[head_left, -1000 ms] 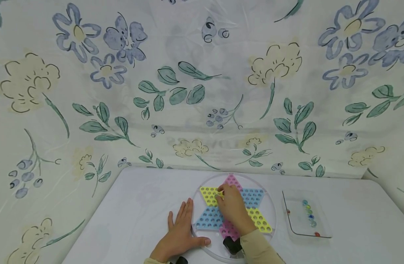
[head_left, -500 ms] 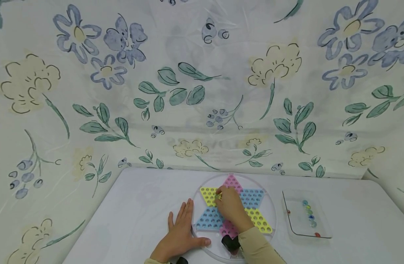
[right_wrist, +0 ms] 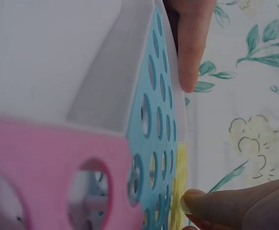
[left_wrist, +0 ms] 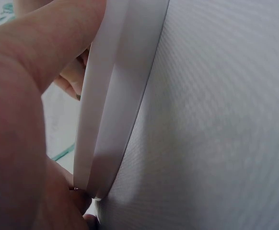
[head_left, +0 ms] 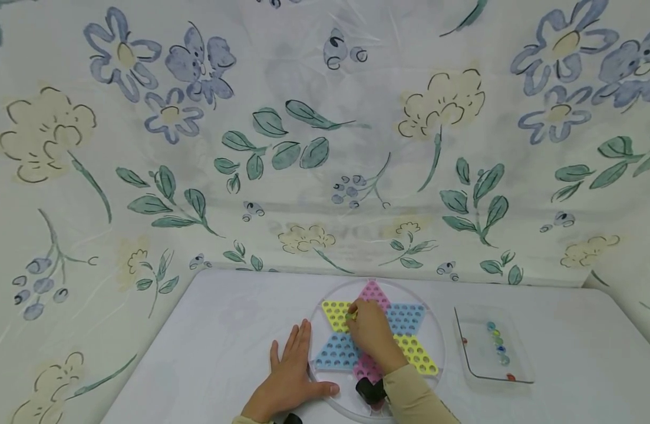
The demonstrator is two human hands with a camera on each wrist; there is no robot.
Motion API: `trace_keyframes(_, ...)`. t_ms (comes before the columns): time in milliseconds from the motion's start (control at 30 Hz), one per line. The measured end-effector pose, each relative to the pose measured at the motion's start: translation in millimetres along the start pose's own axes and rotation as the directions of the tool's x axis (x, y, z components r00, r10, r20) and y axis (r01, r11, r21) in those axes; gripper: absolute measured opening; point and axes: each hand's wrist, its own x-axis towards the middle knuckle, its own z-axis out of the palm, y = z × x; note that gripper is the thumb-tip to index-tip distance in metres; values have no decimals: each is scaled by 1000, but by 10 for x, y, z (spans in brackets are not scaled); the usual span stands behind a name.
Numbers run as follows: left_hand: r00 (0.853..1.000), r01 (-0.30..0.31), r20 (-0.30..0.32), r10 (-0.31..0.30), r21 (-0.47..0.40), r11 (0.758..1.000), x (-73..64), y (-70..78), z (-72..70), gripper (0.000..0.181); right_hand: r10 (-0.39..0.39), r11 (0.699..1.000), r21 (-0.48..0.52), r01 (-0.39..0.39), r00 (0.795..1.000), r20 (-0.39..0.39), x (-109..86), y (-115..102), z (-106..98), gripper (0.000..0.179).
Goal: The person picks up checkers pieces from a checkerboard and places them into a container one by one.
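A round Chinese checkers board [head_left: 327,350] with a pink, yellow and blue star of holes lies on the table. My left hand [head_left: 287,374] rests against its left rim, fingers straight and thumb spread over the front edge. In the left wrist view the hand lies along the pale rim [left_wrist: 115,96]. My right hand [head_left: 375,333] is over the star, pinching a small green marble [head_left: 350,316] at the yellow section [head_left: 335,309]. In the right wrist view the right thumb [right_wrist: 230,203] touches down by the yellow section; the fingers behind it are mostly hidden.
Right of the board stands a clear plastic box [head_left: 475,365] holding several marbles [head_left: 496,333], mostly in a row, plus red ones near its edges. A flowered cloth [head_left: 356,176] hangs behind the white table [head_left: 234,312].
The right hand's fingers have lowered and curled in closer around the green marble, at almost the same spot. The left hand has stayed still.
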Motion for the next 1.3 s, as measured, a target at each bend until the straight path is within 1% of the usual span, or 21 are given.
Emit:
trace_keyframes(100,1000,8,1,-8,6,1000,4,2,-4,134,-3,1000,3,3,1000,1,-13,-1,-14,10)
trace_keyframes(300,1000,19,7,-19,6,1000,15,-5,1,134,-34,999,0,34,999,-9,-29,8,-34,9)
trace_keyframes(500,1000,18,5,-18,-1,1000,0,-3,2,135,-14,1000,9,15,1000,-17,-53,3,-41,8)
trace_keyframes(667,999,34,12,-34,20,999,11,-9,9,135,-36,999,12,36,999,-40,-99,-1,-88,8)
trace_keyframes(700,999,31,10,-31,23,999,11,-10,7,135,-46,999,13,47,998,-46,-108,1,-102,8)
trace_keyframes(833,1000,15,4,-15,24,1000,9,-15,2,135,-46,999,16,47,998,-53,-147,10,-150,11)
trace_keyframes(933,1000,6,4,-6,14,1000,7,-19,0,135,-21,1000,14,22,998,-55,-176,10,-185,12)
trace_keyframes(1033,1000,4,6,-4,13,1000,11,-26,2,135,-19,1000,7,20,998,-67,-197,8,-210,11)
trace_keyframes(1300,1000,9,9,-9,14,1000,14,-36,1,135,-67,998,-13,66,991,-116,-266,18,-260,9)
